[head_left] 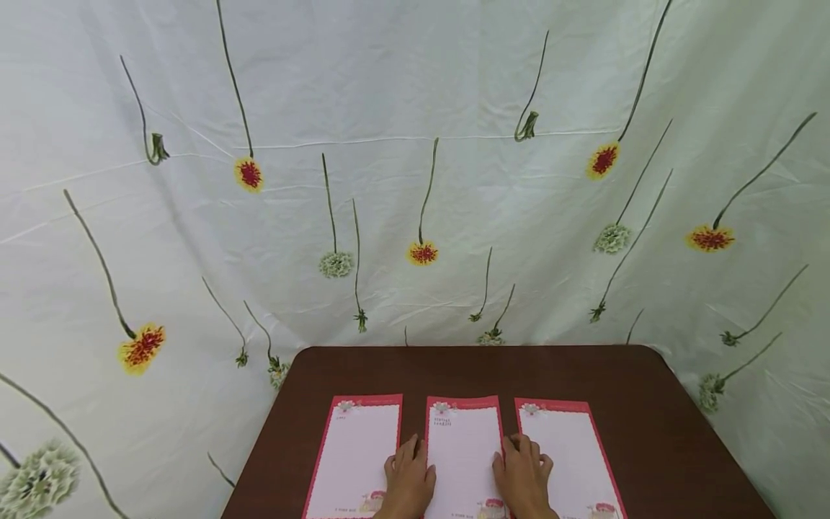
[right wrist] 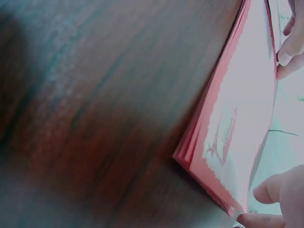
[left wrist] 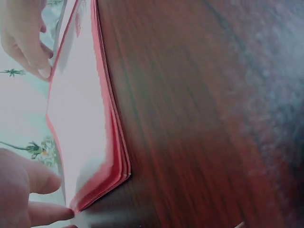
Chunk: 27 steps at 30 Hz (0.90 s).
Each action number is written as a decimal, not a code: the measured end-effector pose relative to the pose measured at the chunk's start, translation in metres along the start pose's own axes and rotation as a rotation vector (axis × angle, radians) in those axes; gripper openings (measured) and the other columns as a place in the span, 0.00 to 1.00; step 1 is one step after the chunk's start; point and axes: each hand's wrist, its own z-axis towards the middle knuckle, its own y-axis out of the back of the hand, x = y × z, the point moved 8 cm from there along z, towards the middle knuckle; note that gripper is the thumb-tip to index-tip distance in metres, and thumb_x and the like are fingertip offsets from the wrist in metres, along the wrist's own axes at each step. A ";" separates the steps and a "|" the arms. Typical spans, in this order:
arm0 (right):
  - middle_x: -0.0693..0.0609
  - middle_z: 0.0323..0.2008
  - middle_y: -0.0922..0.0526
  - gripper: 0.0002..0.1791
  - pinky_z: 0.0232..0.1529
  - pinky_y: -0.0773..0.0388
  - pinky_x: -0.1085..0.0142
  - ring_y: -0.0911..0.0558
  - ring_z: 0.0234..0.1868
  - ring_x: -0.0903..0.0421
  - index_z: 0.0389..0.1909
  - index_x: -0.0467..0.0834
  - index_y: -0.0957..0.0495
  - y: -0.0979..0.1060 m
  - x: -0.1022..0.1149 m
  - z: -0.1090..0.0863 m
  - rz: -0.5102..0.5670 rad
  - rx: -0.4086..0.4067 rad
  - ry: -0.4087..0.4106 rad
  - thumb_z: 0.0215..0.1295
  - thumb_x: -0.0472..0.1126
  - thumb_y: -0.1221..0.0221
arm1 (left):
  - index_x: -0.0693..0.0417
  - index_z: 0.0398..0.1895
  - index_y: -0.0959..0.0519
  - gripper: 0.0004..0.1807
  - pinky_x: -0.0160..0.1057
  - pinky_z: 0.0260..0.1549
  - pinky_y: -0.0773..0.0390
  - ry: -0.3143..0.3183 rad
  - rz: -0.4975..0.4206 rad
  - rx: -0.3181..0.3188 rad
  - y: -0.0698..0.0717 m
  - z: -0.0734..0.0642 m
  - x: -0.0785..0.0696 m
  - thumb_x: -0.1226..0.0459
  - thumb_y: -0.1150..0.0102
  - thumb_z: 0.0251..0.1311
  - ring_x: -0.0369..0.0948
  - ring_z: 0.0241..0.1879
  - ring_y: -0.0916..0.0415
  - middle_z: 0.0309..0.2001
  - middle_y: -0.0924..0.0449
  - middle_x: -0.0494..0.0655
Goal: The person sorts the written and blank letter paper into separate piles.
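Note:
A stack of white note sheets with red borders (head_left: 462, 461) lies on the brown table between my two hands, with a little writing near its top left. My left hand (head_left: 411, 481) rests along its left edge, and my right hand (head_left: 524, 472) along its right edge. Seen from the left wrist, a fingertip of the left hand (left wrist: 28, 190) touches a corner of the stack (left wrist: 85, 114), whose layered edges show. In the right wrist view the right hand (right wrist: 280, 199) touches another corner of the stack (right wrist: 237, 109). Fingers of both hands look fairly straight.
Another red-bordered sheet (head_left: 357, 454) with a short bit of writing lies to the left. A third sheet (head_left: 560, 454) lies to the right, partly under the right hand's side. Behind the table (head_left: 473, 371) hangs a pale curtain (head_left: 389, 86) printed with flowers.

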 end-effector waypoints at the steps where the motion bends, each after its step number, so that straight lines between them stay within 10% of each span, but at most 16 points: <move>1: 0.39 0.53 0.20 0.21 0.51 0.38 0.38 0.24 0.56 0.37 0.57 0.34 0.17 0.001 0.000 0.001 0.005 -0.009 -0.002 0.67 0.41 0.35 | 0.70 0.66 0.24 0.27 0.70 0.60 0.40 -0.003 0.007 -0.024 0.001 0.000 0.000 0.63 0.37 0.68 0.63 0.68 0.33 0.67 0.28 0.65; 6: 0.38 0.43 0.11 0.18 0.45 0.28 0.39 0.14 0.46 0.37 0.54 0.34 0.15 0.008 0.005 0.007 0.021 -0.065 0.039 0.64 0.35 0.33 | 0.63 0.62 0.19 0.22 0.54 0.43 0.34 -0.040 0.011 -0.157 0.008 0.000 -0.005 0.67 0.35 0.66 0.54 0.51 0.27 0.49 0.22 0.54; 12: 0.38 0.41 0.09 0.17 0.40 0.19 0.41 0.10 0.43 0.38 0.53 0.33 0.15 0.011 0.012 0.010 0.096 -0.103 0.075 0.64 0.33 0.34 | 0.62 0.60 0.19 0.18 0.50 0.35 0.35 -0.050 -0.096 -0.161 0.017 0.004 -0.002 0.69 0.39 0.68 0.54 0.43 0.21 0.37 0.19 0.50; 27: 0.50 0.32 0.11 0.16 0.46 0.22 0.41 0.13 0.33 0.52 0.53 0.39 0.13 0.003 0.051 0.022 0.266 -0.096 0.015 0.66 0.33 0.37 | 0.62 0.63 0.22 0.21 0.50 0.37 0.38 0.097 -0.208 -0.235 0.060 0.009 0.034 0.71 0.42 0.67 0.45 0.38 0.25 0.35 0.20 0.44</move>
